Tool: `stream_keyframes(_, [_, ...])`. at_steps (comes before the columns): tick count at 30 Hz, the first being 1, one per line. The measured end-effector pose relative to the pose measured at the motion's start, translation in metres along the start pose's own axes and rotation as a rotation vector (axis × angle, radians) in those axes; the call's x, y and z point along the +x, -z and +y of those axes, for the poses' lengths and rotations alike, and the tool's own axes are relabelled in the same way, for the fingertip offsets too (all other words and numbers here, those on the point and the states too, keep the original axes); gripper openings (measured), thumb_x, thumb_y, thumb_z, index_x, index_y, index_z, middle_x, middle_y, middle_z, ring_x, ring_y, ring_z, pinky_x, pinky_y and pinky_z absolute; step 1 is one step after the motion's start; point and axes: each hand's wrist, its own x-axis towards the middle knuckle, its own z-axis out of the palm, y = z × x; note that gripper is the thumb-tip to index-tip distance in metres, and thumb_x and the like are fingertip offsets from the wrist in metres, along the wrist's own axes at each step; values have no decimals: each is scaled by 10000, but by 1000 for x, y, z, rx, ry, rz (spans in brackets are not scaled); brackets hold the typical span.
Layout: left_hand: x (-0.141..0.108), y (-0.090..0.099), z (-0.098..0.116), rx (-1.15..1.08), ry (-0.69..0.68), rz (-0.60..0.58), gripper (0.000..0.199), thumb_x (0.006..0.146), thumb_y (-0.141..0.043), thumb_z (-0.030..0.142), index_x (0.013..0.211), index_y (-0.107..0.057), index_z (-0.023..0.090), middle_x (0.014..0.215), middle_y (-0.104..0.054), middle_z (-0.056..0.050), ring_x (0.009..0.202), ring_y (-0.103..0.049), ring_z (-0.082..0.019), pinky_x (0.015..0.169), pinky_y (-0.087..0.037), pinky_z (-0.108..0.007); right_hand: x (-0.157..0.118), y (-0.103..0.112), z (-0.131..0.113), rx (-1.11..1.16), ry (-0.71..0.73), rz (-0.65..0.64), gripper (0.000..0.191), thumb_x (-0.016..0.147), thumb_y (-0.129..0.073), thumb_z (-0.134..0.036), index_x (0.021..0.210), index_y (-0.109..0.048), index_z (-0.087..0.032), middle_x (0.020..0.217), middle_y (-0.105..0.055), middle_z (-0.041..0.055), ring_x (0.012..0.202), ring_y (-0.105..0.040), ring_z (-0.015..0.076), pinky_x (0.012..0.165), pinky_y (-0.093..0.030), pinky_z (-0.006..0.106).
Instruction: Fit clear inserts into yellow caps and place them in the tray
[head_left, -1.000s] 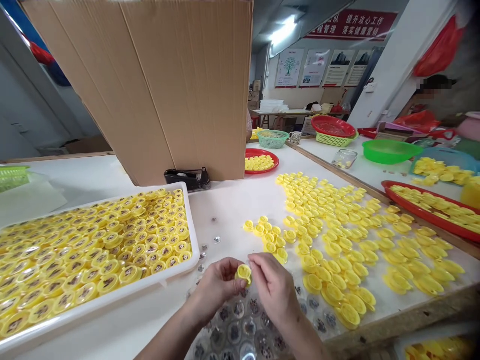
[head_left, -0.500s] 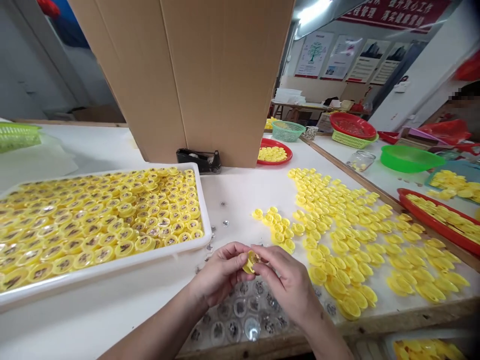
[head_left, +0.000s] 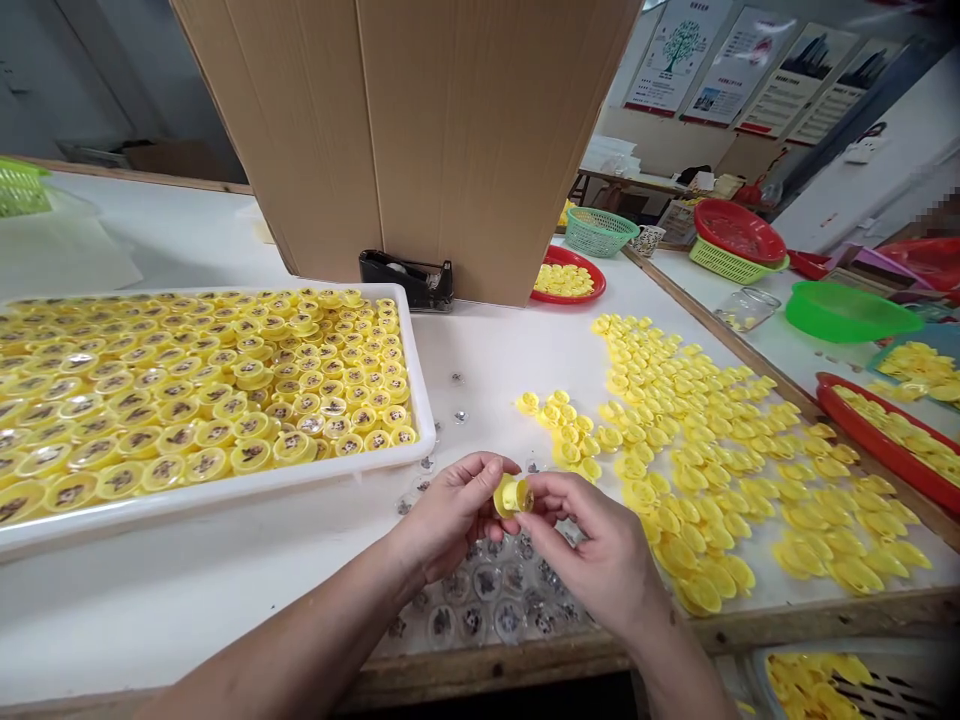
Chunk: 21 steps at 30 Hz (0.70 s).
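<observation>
Above the table's front edge, my left hand [head_left: 457,515] pinches a small round yellow plastic piece [head_left: 513,495] between thumb and fingers. The piece is tilted on its side, with a narrower stem facing right. My right hand [head_left: 596,530] has its thumb and forefinger closed on the piece's right end, where a dark-printed disc partly shows. Beneath both hands lie several clear round discs [head_left: 486,582] with dark printed figures. To their right spread many loose yellow plastic pieces [head_left: 675,470], shaped like shallow cups with a tab.
A white tray [head_left: 424,410] of yellow pieces with printed faces stands left. Behind it are a black tape dispenser [head_left: 409,280] and a tall cardboard sheet [head_left: 450,140]. Red trays [head_left: 829,400], a green basin [head_left: 851,312] and a basket [head_left: 600,232] stand right and back.
The yellow piece has turned so its stem side shows. My right hand has shifted slightly right, its fingers now at the piece's right end. The view has tilted down.
</observation>
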Motion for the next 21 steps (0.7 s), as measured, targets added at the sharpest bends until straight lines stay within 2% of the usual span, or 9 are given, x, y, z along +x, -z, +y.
stream_keyframes(5, [-1,1,2,2,31,-26,380,797,-632,453,940,-629,101,715,-641,-60,534,-584,-83,452,-429,-137,2,6,-2,-46,127,-14,274,808,-573,-70,1050,-602,-195,943,-650,50,761,-621,135,666,-541,258])
stream_keyframes(11, [-5,5,9,-48,113,-128,389,718,-748,338,1002,-660,88,787,-667,-72,614,-627,-88,571,-492,-147,2,13,-7,-48,138,-33,280,816,-568,-62,1053,-596,-208,966,-643,44,788,-617,126,684,-545,234])
stream_keyframes(21, [-6,5,9,-46,93,-172,354,683,-777,331,932,-670,102,751,-677,-64,580,-643,-106,524,-491,-154,1,17,-11,-175,199,-36,289,827,-583,-80,1091,-613,-194,951,-666,66,844,-640,167,724,-559,291])
